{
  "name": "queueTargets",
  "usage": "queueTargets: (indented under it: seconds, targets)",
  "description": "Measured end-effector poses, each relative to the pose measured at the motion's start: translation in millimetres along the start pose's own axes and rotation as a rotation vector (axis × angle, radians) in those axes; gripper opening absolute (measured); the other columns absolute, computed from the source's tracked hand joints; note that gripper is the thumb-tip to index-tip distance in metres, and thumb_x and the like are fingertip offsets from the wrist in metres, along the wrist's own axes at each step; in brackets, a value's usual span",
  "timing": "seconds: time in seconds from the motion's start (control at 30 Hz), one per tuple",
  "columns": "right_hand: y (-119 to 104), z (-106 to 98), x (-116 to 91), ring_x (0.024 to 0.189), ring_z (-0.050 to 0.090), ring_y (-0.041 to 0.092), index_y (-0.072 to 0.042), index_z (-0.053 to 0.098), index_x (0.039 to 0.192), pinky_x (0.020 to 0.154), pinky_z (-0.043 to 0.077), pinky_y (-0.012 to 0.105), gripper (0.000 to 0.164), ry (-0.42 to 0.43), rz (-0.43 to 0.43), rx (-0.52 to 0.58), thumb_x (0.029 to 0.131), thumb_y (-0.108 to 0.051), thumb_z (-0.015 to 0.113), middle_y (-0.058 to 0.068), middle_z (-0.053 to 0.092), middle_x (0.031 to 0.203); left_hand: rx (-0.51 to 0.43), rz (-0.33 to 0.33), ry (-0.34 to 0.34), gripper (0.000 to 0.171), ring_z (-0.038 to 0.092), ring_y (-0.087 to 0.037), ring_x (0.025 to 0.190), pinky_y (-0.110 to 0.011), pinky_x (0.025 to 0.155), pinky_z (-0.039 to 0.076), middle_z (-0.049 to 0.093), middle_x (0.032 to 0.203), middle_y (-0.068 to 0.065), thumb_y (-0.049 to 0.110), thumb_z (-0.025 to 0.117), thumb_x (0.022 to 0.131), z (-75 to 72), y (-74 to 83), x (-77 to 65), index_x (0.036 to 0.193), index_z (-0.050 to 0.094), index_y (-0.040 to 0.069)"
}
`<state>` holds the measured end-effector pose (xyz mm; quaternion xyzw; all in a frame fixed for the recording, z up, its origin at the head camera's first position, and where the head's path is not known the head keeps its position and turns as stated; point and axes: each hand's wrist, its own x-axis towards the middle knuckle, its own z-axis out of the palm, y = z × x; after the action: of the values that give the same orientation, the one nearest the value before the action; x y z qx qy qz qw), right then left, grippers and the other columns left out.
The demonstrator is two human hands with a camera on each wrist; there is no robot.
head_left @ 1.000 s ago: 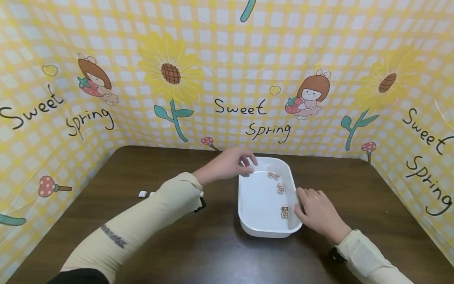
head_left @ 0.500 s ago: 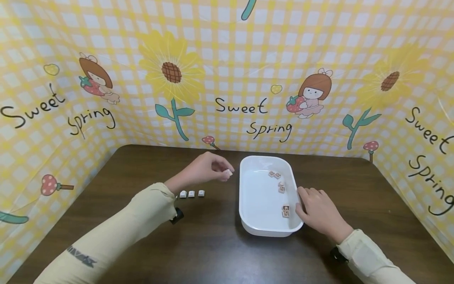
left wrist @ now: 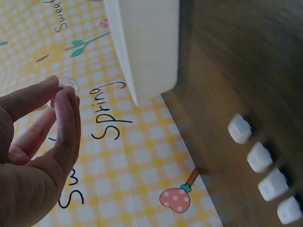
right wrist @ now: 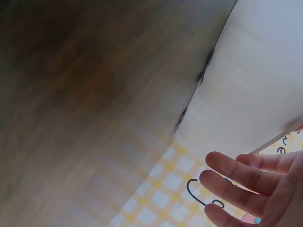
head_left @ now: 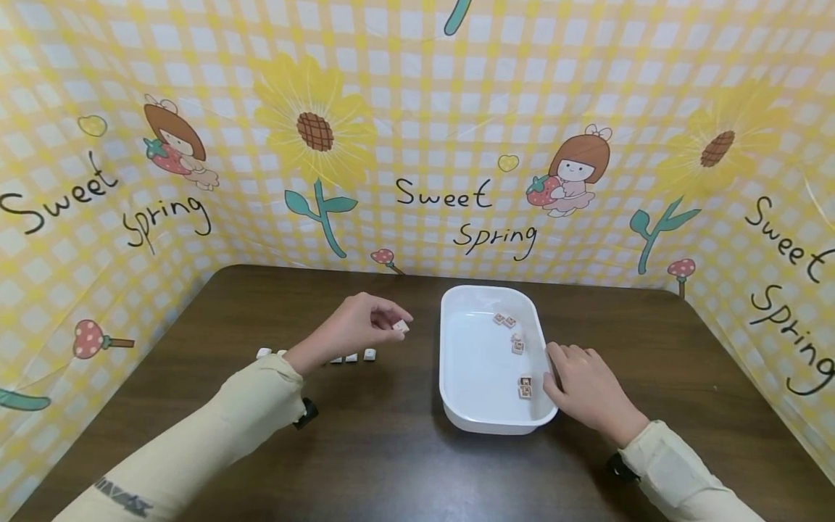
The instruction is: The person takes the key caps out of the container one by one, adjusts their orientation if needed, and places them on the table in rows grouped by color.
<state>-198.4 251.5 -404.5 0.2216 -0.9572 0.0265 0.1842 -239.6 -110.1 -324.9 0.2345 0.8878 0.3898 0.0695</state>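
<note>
In the head view my left hand [head_left: 355, 326] is above the table, left of the white tray. Its thumb and fingers pinch a small white keycap [head_left: 401, 328], which the fingers mostly hide in the left wrist view. Under that hand and forearm runs a row of white keycaps [head_left: 370, 354], partly covered by the wrist. My right hand [head_left: 587, 388] rests against the right rim of the white tray [head_left: 446, 362], its fingers loosely extended in the right wrist view. Inside the tray, along its right side, lie several brownish keycaps [head_left: 525, 391] in small groups.
A dark wooden table [head_left: 391, 464] carries everything. Behind it and at both sides hangs a yellow checked cloth [head_left: 417, 130] with printed flowers and lettering. The tray's raised wall [left wrist: 147, 47] stands up beside the left hand.
My left hand has drawn back leftward from over the tray's far left corner, with the keycap between its fingers. The row of keycaps shows more. My right hand stays at the rim.
</note>
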Motion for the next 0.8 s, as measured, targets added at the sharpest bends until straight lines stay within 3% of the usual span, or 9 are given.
queueTargets:
  seconds: [0.27, 0.57, 0.8]
  targets:
    - [-0.4, 0.4, -0.4, 0.067, 0.051, 0.017, -0.003, 0.054, 0.094, 0.065, 0.044, 0.038, 0.021, -0.006, 0.007, 0.004, 0.081, -0.02, 0.055, 0.002, 0.058, 0.072, 0.121, 0.018, 0.038, 0.017, 0.063, -0.01, 0.078, -0.025, 0.072, 0.054, 0.069, 0.087, -0.003, 0.012, 0.07, 0.083, 2.9, -13.8, -4.7, 0.098, 0.065, 0.005]
    - [-0.6, -0.3, -0.1, 0.067, 0.052, 0.018, -0.002, 0.055, 0.096, 0.063, 0.041, 0.036, 0.022, -0.009, 0.005, 0.001, 0.081, -0.019, 0.055, 0.003, 0.059, 0.074, 0.219, 0.019, -0.035, 0.009, 0.063, -0.008, 0.076, -0.028, 0.072, 0.053, 0.07, 0.083, 0.002, 0.017, 0.067, 0.087, 13.0, -45.5, 7.5, 0.092, 0.069, 0.01]
    - [-1.2, -1.1, -0.1, 0.068, 0.053, 0.018, -0.002, 0.055, 0.097, 0.065, 0.043, 0.038, 0.023, -0.005, 0.004, 0.0, 0.081, -0.019, 0.055, 0.004, 0.06, 0.075, 0.301, -0.028, -0.081, 0.005, 0.061, -0.008, 0.075, -0.026, 0.066, 0.05, 0.069, 0.084, 0.002, 0.016, 0.066, 0.087, 24.5, -62.3, 18.3, 0.088, 0.068, 0.012]
